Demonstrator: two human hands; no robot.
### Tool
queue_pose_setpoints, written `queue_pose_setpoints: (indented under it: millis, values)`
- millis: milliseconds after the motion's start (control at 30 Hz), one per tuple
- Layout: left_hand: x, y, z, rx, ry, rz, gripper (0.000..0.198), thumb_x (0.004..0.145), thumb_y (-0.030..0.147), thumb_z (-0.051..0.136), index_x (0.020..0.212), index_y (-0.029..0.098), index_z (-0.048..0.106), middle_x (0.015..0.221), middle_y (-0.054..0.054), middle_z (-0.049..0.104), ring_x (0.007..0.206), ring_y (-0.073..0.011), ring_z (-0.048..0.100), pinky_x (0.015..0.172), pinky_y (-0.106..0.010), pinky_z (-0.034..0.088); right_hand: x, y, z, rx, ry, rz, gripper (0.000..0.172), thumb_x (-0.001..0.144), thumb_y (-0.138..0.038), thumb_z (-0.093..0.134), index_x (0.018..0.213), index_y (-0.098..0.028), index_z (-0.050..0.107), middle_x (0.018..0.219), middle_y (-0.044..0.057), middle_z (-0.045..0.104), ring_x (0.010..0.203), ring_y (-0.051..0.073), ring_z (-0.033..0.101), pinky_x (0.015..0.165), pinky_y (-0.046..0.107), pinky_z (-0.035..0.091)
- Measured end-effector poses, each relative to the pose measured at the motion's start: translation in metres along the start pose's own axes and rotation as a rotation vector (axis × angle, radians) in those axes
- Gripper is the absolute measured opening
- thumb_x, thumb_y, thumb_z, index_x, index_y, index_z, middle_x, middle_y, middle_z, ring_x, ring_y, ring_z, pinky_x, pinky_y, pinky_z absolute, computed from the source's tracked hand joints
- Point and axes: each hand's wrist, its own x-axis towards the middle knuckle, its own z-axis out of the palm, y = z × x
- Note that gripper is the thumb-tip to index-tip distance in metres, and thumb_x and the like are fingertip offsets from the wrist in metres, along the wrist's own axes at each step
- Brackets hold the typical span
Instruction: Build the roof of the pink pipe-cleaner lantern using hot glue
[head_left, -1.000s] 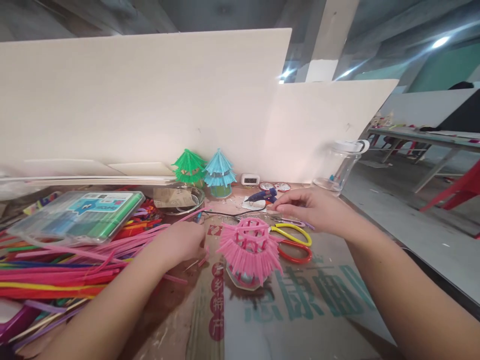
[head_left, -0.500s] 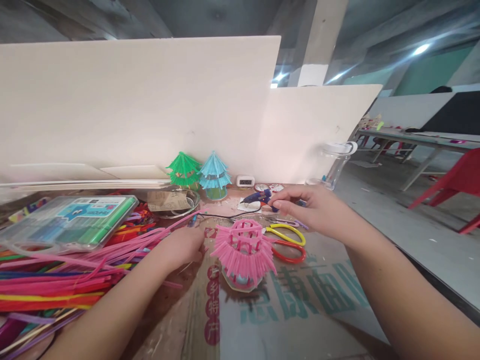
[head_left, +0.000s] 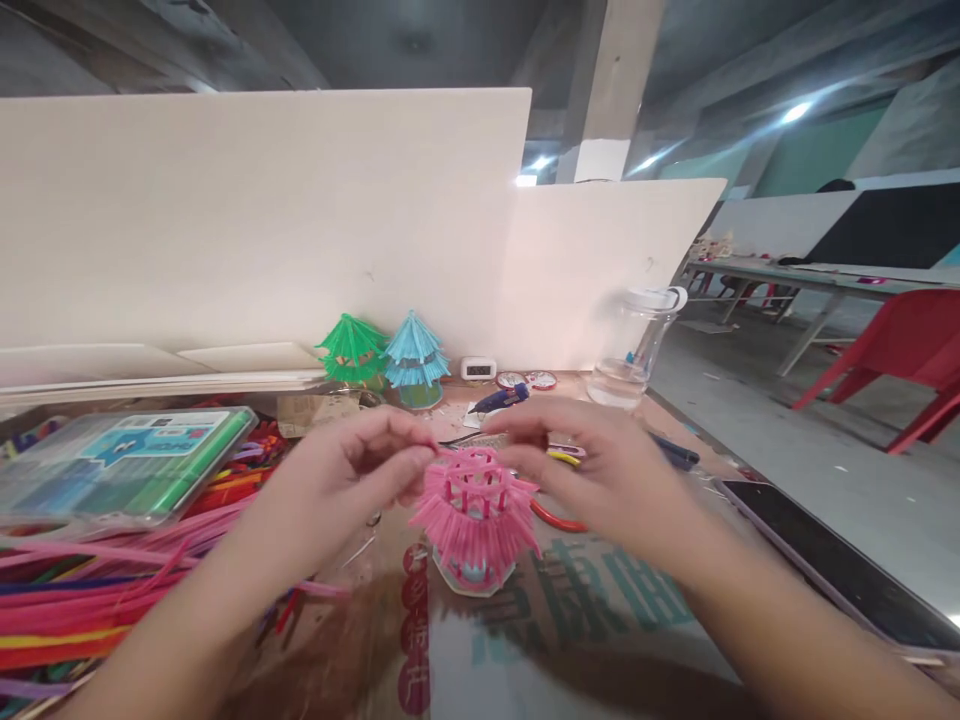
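A pink straw pavilion model [head_left: 474,512] stands on printed cardboard [head_left: 585,620] in front of me. My left hand [head_left: 352,478] is raised beside its top left, fingers pinched on a short pink piece at the roof frame. To the model's top right hovers my right hand [head_left: 600,468], fingers curled and close to the frame; what they hold, if anything, is blurred. Behind the model lie scissors [head_left: 559,520] with red and yellow handles, partly hidden by my right hand.
Coloured straws [head_left: 97,590] are heaped at the left under a clear plastic box [head_left: 120,462]. Green [head_left: 351,350] and blue [head_left: 414,358] pavilion models, a blue glue gun [head_left: 499,398], a small clock [head_left: 478,368] and a glass jar [head_left: 630,345] stand at the back. A dark phone [head_left: 832,570] lies right.
Both hands rose from the table to the top of the pink model. The left left the straw pile; the right drew back from the glue gun. The view swung right.
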Motion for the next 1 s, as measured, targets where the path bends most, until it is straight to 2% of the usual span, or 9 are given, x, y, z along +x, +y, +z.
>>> queue_pose_setpoints:
  millis: [67,200,367,533,633,833,1000]
  values:
    - [-0.005,0.007,0.014,-0.072,0.008,0.041,0.012,0.083,0.031,0.057,0.080,0.020,0.061,0.068,0.002,0.064,0.059,-0.0114,0.060,0.051,-0.020,0.049,-0.003,-0.004,0.010,0.015,-0.025,-0.087,0.016,0.090,-0.022,0.061,0.103,-0.022,0.071,0.092,0.003,0.075,0.079,0.015,0.067,0.068,0.025,0.051]
    - [-0.010,0.007,0.028,-0.050,0.068,0.086,0.010,0.086,0.031,0.057,0.086,0.022,0.061,0.077,0.001,0.070,0.069,-0.0146,0.067,0.060,-0.024,0.054,-0.007,-0.003,0.017,-0.001,-0.034,-0.173,0.013,0.091,-0.019,0.060,0.097,-0.022,0.071,0.087,0.002,0.076,0.079,0.015,0.068,0.069,0.025,0.051]
    - [-0.011,0.004,0.025,0.118,0.086,0.193,0.015,0.088,0.032,0.059,0.098,0.024,0.067,0.085,0.001,0.074,0.074,-0.0163,0.069,0.069,-0.026,0.057,-0.011,0.001,0.016,-0.193,0.043,-0.299,0.017,0.094,-0.016,0.053,0.098,-0.020,0.068,0.087,0.004,0.075,0.079,0.016,0.067,0.068,0.027,0.050]
    - [-0.010,0.006,0.020,0.450,0.164,0.485,0.018,0.094,0.028,0.053,0.096,0.024,0.070,0.089,-0.002,0.075,0.077,-0.0160,0.069,0.075,-0.028,0.057,-0.013,0.001,0.018,-0.263,0.036,-0.281,0.017,0.096,-0.018,0.051,0.102,-0.018,0.067,0.090,0.004,0.074,0.081,0.016,0.065,0.071,0.028,0.049]
    - [-0.009,0.002,0.018,0.543,0.210,0.604,0.019,0.096,0.022,0.050,0.095,0.020,0.069,0.087,-0.003,0.073,0.079,-0.0147,0.068,0.076,-0.025,0.056,-0.011,0.001,0.015,-0.334,-0.006,-0.338,0.018,0.096,-0.015,0.050,0.104,-0.015,0.067,0.091,0.006,0.074,0.084,0.018,0.064,0.074,0.030,0.049]
    - [-0.007,-0.009,0.017,0.629,0.234,0.646,0.016,0.095,0.019,0.052,0.094,0.018,0.068,0.088,-0.005,0.071,0.084,-0.0149,0.067,0.079,-0.025,0.055,-0.009,0.003,0.008,-0.494,-0.035,-0.507,0.026,0.098,-0.013,0.044,0.114,-0.015,0.064,0.095,0.008,0.072,0.091,0.019,0.062,0.081,0.033,0.048]
    - [-0.006,-0.010,0.017,0.669,0.234,0.675,0.017,0.096,0.019,0.052,0.095,0.018,0.068,0.088,-0.005,0.070,0.084,-0.0147,0.067,0.077,-0.025,0.055,-0.008,0.002,0.007,-0.503,-0.044,-0.542,0.026,0.098,-0.012,0.042,0.110,-0.011,0.065,0.088,0.009,0.071,0.087,0.021,0.060,0.076,0.034,0.047]
